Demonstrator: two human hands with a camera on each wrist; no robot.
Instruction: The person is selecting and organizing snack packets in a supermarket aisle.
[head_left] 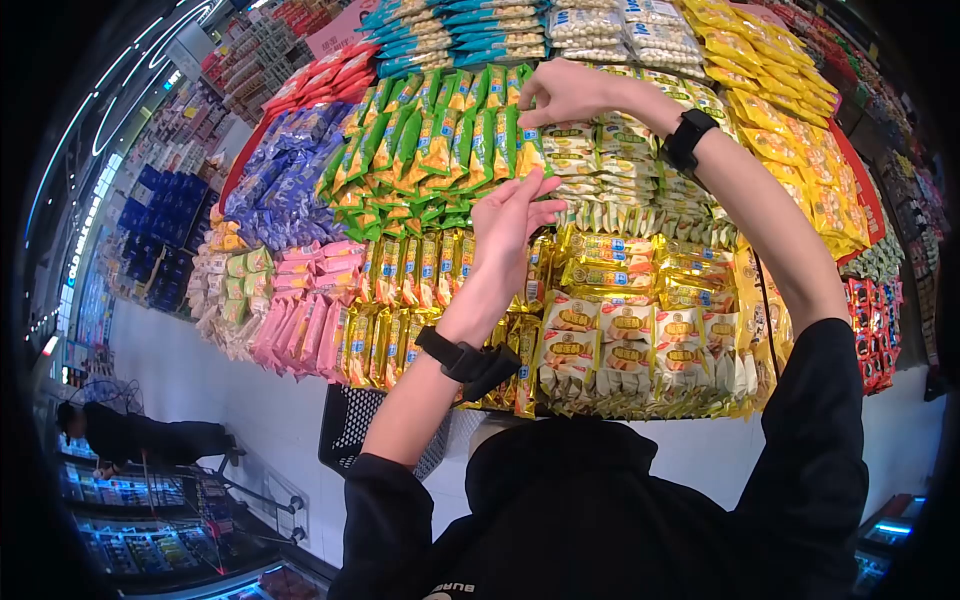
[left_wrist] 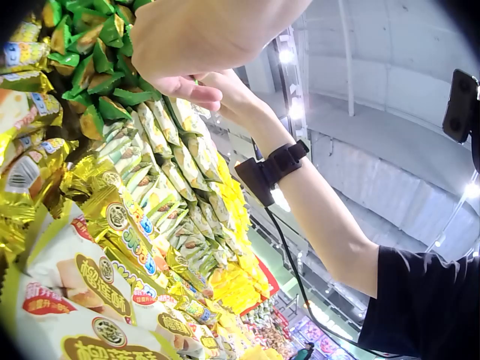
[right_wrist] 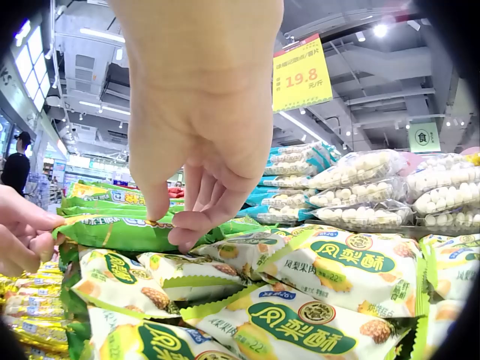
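A green snack packet (right_wrist: 127,234) lies on top of the pile, spanning the gap between both hands. My right hand (head_left: 568,92) pinches its far end between thumb and fingers, as the right wrist view shows. At the near end my left hand (head_left: 503,222) has thumb and finger at the packet's tip, pinching it; its other fingers (right_wrist: 30,251) bend beneath. The left wrist view shows mostly the back of the left hand (left_wrist: 202,45), which hides the packet there. White-and-green pineapple cake packets (right_wrist: 330,259) lie right below the right hand.
Heaped packets surround the hands: green ones (head_left: 435,140), gold ones (head_left: 610,260), white ones (head_left: 625,345), purple ones (head_left: 285,180) and pink ones (head_left: 310,300). A price sign (right_wrist: 301,75) hangs above. A dark basket (head_left: 345,425) stands below the near edge. Another person (head_left: 140,435) stands at left.
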